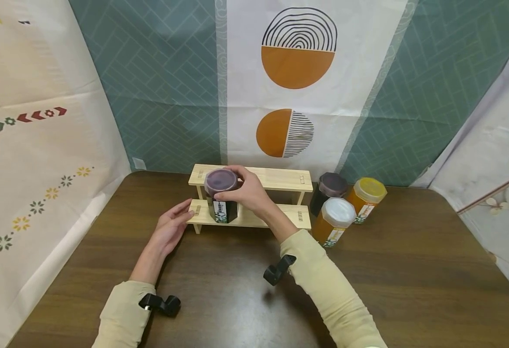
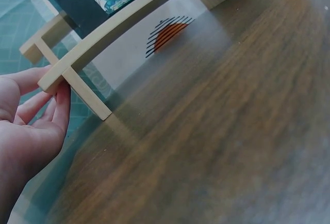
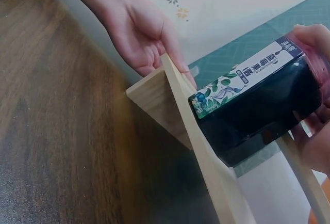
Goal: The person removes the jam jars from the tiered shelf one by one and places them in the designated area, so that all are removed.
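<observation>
We see a dark jar (image 1: 222, 197) with a purple lid sitting on the lower step of a small two-step wooden shelf (image 1: 280, 180), toward the shelf's left end, at about 12 o'clock from the person on the brown table (image 1: 411, 270). The right hand (image 1: 247, 192) comes from 5 o'clock and grips the jar at its lid, fingers curled round the top; the right wrist view shows the jar's leafy label (image 3: 242, 82) and its base resting on the plank. The left hand (image 1: 172, 229) sits at 9 o'clock of the jar, fingers straight and close together, fingertips touching the left end of the lower step; the left wrist view shows them (image 2: 62, 97) against the plank's corner. At 3 o'clock of the shelf three more jars stand close together: a dark one (image 1: 329, 189), a yellow-lidded one (image 1: 367, 195), a white-lidded one (image 1: 334, 220). Patterned cloth (image 1: 298, 72) hangs behind the table.
</observation>
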Demonstrator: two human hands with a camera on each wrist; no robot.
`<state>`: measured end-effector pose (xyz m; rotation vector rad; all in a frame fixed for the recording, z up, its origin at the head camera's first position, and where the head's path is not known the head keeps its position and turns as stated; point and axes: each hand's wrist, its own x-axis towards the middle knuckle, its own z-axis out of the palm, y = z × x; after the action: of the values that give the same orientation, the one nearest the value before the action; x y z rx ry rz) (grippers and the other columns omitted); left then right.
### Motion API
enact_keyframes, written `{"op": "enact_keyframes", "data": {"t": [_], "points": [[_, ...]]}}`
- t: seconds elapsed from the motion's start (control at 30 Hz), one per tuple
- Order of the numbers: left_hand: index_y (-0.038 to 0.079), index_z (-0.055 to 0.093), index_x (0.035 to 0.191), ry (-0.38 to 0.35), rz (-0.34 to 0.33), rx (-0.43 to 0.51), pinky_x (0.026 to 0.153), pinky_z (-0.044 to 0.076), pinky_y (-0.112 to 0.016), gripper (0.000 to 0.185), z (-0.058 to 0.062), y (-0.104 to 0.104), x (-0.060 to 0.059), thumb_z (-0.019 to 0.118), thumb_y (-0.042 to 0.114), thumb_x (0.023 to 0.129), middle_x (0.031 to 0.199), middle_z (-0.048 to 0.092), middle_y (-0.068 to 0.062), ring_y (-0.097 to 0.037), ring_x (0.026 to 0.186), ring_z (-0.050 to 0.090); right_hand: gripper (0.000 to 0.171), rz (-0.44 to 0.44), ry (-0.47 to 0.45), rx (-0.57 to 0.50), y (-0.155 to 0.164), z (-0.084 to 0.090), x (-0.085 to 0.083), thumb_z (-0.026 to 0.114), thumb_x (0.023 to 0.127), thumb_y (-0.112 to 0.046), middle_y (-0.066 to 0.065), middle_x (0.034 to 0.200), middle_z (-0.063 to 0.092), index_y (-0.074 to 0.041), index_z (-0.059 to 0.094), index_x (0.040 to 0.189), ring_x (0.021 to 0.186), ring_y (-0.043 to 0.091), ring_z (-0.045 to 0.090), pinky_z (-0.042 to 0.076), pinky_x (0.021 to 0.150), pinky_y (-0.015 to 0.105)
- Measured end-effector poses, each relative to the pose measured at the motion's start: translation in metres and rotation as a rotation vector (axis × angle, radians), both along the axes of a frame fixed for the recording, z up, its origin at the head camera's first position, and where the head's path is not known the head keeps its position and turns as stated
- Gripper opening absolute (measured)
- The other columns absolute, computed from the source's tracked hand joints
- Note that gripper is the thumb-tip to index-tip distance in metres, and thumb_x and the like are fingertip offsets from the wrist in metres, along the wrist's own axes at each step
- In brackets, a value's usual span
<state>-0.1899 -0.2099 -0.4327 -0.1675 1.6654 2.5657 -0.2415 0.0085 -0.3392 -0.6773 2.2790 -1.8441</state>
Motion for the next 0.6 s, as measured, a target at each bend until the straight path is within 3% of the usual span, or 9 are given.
{"op": "enact_keyframes", "data": {"t": [0.6], "points": [[-0.005, 0.026, 0.139, 0.006, -0.002, -0.005, 0.089, 0.038, -0.018, 0.056, -0.001, -0.001, -0.001, 0.053, -0.002, 0.089, 0.136, 0.031, -0.015, -0.012, 0.113, 0.042, 0.063, 0.007, 0.041, -0.115, 0.013, -0.004, 0.008, 0.082, 0.063, -0.01, 0.003, 0.11, 0.057, -0.011, 0.054, 0.119, 0.094, 0.02, 0.056, 0.045, 0.082, 0.032]]}}
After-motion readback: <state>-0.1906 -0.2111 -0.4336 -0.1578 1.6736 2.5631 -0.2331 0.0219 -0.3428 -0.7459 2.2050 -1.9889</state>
